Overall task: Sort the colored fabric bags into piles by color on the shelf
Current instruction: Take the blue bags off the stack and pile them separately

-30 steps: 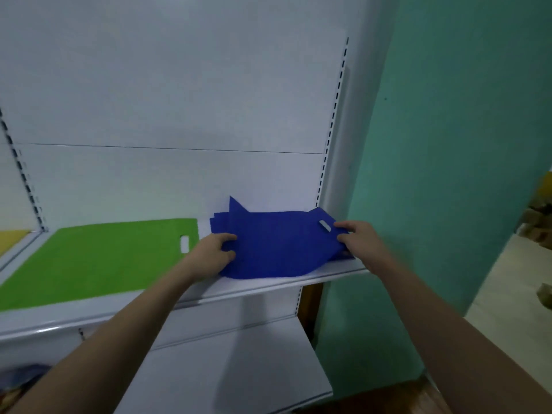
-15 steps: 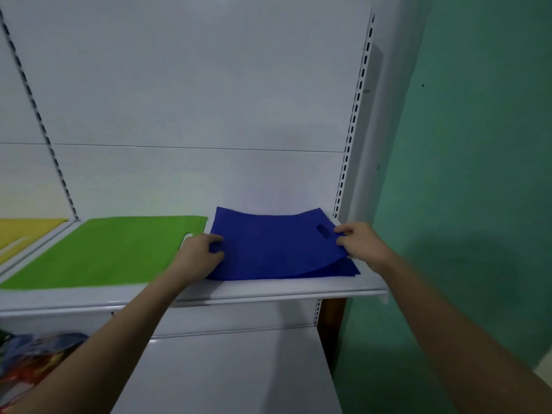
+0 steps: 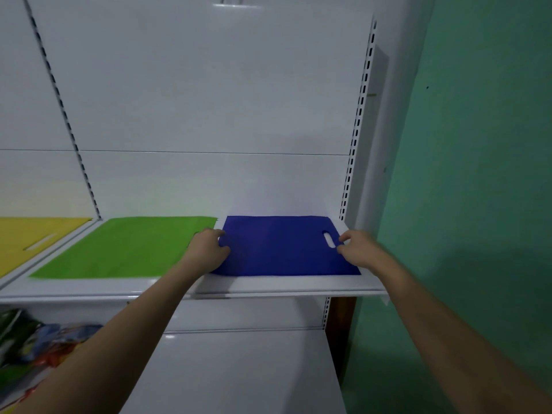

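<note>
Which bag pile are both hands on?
The blue pile, rightmost on the shelf. The left hand and right hand are at its side edges; the green and yellow piles lie untouched.

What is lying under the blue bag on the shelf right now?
The blue bag lies flat on the white shelf, whose surface shows along its front and right edges. Whether more blue bags are stacked beneath it cannot be seen: the top bag covers them. Left hand and right hand touch its ends.
</note>
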Demonstrator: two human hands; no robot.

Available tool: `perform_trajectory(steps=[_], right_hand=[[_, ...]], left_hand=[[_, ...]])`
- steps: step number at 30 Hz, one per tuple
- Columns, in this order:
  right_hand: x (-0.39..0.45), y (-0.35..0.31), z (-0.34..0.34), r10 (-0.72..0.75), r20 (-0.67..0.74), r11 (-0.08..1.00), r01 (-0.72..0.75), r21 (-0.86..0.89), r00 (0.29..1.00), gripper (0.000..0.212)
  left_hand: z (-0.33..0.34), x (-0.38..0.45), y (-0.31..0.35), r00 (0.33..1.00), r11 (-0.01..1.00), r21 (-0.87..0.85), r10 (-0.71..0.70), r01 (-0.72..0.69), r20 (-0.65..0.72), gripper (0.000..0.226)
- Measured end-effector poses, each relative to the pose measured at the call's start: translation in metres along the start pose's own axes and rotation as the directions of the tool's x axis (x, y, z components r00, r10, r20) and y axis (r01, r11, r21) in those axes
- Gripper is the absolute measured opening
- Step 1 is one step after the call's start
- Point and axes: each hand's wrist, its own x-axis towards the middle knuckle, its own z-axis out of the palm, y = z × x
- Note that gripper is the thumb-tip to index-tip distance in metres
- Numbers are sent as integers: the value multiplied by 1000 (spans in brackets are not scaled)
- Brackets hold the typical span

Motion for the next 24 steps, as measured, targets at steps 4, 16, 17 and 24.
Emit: perform_trajectory(steps=[4, 16, 17, 24], right_hand=[[-5, -4, -3, -68, -71, 997, 65, -45, 995, 29], [-56, -151, 74, -536, 236, 836, 471, 283, 810, 29], [-65, -168, 86, -571, 268, 815, 498, 296, 776, 31], [-138, -285, 147, -749, 371, 657, 686, 311, 549, 32]], left_hand=[[-6, -15, 3, 997, 1000, -9, 10, -10, -70, 45], [-73, -110, -50, 936, 933, 204, -241, 296, -258, 36], [-83, -122, -59, 926, 918, 219, -271, 331, -262, 34], [-164, -203, -126, 837, 823, 221, -446, 523, -318, 31]])
